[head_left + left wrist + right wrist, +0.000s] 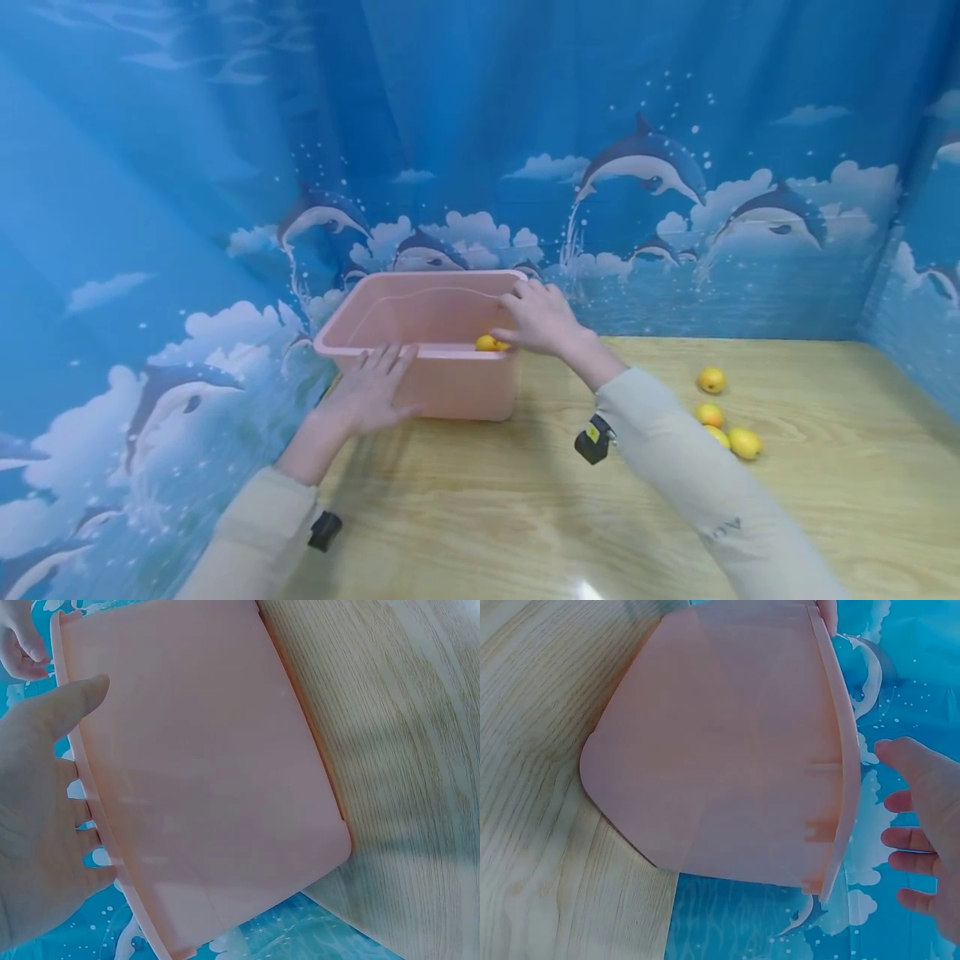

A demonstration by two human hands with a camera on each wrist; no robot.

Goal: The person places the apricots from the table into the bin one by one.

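Observation:
A pink plastic bin [465, 387] with an open top stands near the back left of the wooden table. At its front rim, my left hand [367, 396] rests with fingers stretched over the edge. The left wrist view shows that thumb [75, 705] outside the bin's wall. My right hand [543, 321] hovers at the bin's right end. In the right wrist view, its loosely bent fingers [911, 838] are apart from the rim and hold nothing. Yellow lemon-like fruit [487, 342] shows inside the bin, partly hidden by the front rim and right hand.
Several more yellow fruits [745, 443] lie on the wooden table [480, 525] to the right, one partly behind my right sleeve [675, 450]. A blue dolphin-print curtain [465, 125] hangs behind the table and along both sides.

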